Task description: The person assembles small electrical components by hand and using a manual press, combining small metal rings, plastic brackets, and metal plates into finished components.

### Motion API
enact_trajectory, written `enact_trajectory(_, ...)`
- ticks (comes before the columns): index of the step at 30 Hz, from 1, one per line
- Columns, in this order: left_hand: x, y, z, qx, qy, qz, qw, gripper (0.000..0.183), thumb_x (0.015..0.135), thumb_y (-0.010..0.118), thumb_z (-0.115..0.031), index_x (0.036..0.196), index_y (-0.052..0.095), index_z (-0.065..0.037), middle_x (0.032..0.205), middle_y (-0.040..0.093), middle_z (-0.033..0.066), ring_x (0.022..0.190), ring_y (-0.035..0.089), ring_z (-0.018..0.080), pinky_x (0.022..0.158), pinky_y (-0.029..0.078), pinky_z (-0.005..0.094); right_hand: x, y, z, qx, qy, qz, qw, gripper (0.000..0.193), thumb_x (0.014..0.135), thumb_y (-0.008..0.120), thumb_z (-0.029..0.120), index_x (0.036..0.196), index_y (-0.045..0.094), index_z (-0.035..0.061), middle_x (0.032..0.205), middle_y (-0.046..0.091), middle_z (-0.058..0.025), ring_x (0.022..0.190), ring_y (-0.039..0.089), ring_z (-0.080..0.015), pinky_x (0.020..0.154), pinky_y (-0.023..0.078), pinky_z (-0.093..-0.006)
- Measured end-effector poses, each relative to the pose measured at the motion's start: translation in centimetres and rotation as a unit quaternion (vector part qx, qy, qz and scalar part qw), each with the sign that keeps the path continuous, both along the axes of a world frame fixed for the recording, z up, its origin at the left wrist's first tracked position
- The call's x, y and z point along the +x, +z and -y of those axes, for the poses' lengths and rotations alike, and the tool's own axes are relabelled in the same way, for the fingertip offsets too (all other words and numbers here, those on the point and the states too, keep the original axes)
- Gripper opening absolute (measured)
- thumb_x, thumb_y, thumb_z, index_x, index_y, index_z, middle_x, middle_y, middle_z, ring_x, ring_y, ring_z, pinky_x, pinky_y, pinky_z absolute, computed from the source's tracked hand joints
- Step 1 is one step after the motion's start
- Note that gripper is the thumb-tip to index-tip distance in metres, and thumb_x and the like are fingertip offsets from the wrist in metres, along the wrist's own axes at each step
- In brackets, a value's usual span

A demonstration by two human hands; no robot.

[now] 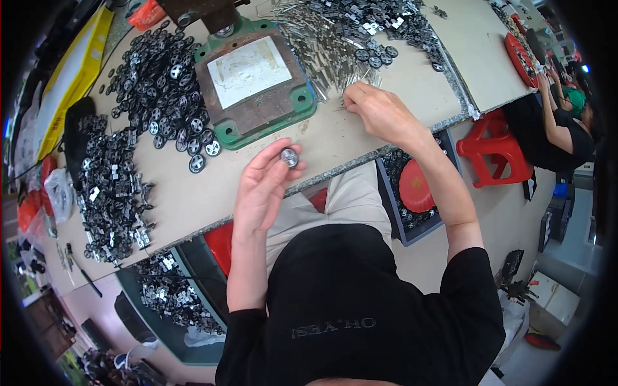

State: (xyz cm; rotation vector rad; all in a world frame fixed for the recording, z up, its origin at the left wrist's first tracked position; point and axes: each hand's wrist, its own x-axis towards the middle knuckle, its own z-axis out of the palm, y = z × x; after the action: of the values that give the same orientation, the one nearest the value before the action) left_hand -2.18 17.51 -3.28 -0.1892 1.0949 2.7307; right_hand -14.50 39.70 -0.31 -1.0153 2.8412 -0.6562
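Observation:
My left hand point(265, 177) pinches a small toy wheel point(289, 157) with a black tyre and silver hub, just in front of the press's green base point(301, 98). My right hand point(385, 116) is at the near edge of a heap of thin metal pins point(322, 58). Its thumb and fingers are pressed together among the nearest pins; what they grip is too small to make out. A heap of similar wheels point(154, 83) spreads left of the press, with a few wheels point(376, 55) right of the pins.
Dark and silver small parts are heaped on the table's left point(109, 193) and far side point(360, 16). Below the table edge stand a grey bin point(399, 235) with a red dish point(416, 186) and a green bin point(212, 355). Another person sits at right beside a red stool point(492, 151).

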Motion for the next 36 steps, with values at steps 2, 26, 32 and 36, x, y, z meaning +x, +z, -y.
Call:
enact_trajectory(2, -0.2, -0.3, -0.5, 0.044, -0.024, 0.002, 0.999, 0.037, 0.089, 0.051, -0.006, 0.124, 0.044, 0.002, 0.114, 0.055, 0.0156, 0.096, 0.059, 0.0217, 0.084, 0.049, 0.0294, 1.1, 0.7, 0.9, -0.054, -0.004, 0.021, 0.998, 0.013, 0.080, 0.055, 0.003, 0.092, 0.054, -0.0003, 0.083, 0.057, -0.0122, 0.077, 0.059, -0.0265, 0.067, 0.046, -0.0334)
enact_trajectory(26, 0.0, -1.1, -0.8, 0.091, -0.032, -0.020, 0.995, 0.032, 0.088, 0.053, -0.006, 0.119, 0.051, 0.002, 0.103, 0.061, 0.0124, 0.092, 0.061, 0.0197, 0.082, 0.050, 0.0296, 7.1, -0.2, 5.0, -0.453, 0.019, 0.209, 0.867, 0.009, 0.081, 0.059, -0.002, 0.090, 0.058, -0.0028, 0.080, 0.063, -0.0055, 0.068, 0.062, -0.0090, 0.058, 0.048, -0.0198)
enact_trajectory(32, -0.3, -0.9, -1.0, 0.101, -0.063, 0.009, 0.993, 0.031, 0.088, 0.053, -0.006, 0.117, 0.052, 0.002, 0.101, 0.062, 0.0126, 0.087, 0.062, 0.0198, 0.078, 0.052, 0.0278, 6.8, -0.6, 3.8, -0.400, 0.095, 0.129, 0.902, 0.011, 0.080, 0.058, -0.008, 0.089, 0.053, -0.0046, 0.085, 0.064, -0.0137, 0.074, 0.064, -0.0156, 0.065, 0.052, -0.0236)
enact_trajectory(36, -0.4, -1.0, -1.8, 0.014, -0.001, -0.041, 0.999, 0.030, 0.087, 0.053, -0.006, 0.116, 0.053, 0.003, 0.100, 0.062, 0.0131, 0.086, 0.063, 0.0201, 0.077, 0.052, 0.0279, 7.0, -0.7, 4.0, -0.442, 0.058, 0.184, 0.876, 0.012, 0.080, 0.058, -0.009, 0.090, 0.052, -0.0041, 0.086, 0.064, -0.0151, 0.074, 0.065, -0.0171, 0.066, 0.053, -0.0255)
